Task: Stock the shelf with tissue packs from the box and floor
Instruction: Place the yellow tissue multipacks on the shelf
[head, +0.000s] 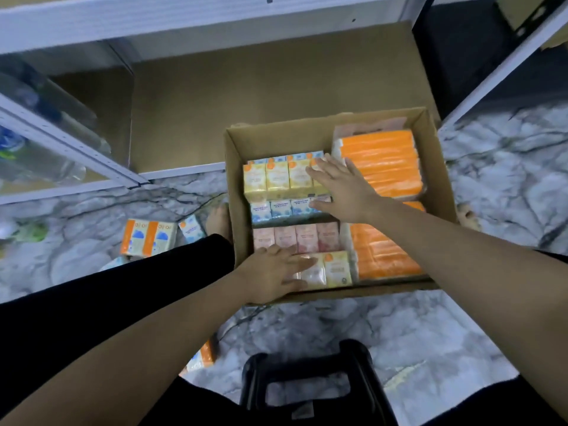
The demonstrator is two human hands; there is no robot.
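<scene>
A cardboard box (pixel 335 124) sits on the marble floor (pixel 507 186) at about one o'clock from centre, just in front of the white shelf (pixel 215 87). Inside, rows of small yellow, blue and pink tissue packs (pixel 278 176) fill the nine o'clock side; orange packs (pixel 381 161) fill the three o'clock side. The right hand (pixel 341 189) lies flat, fingers spread, on the yellow row. The left hand (pixel 273 272) rests with straight fingers on the pink packs at the box's six o'clock edge. Loose packs (pixel 147 236) lie on the floor at nine o'clock.
</scene>
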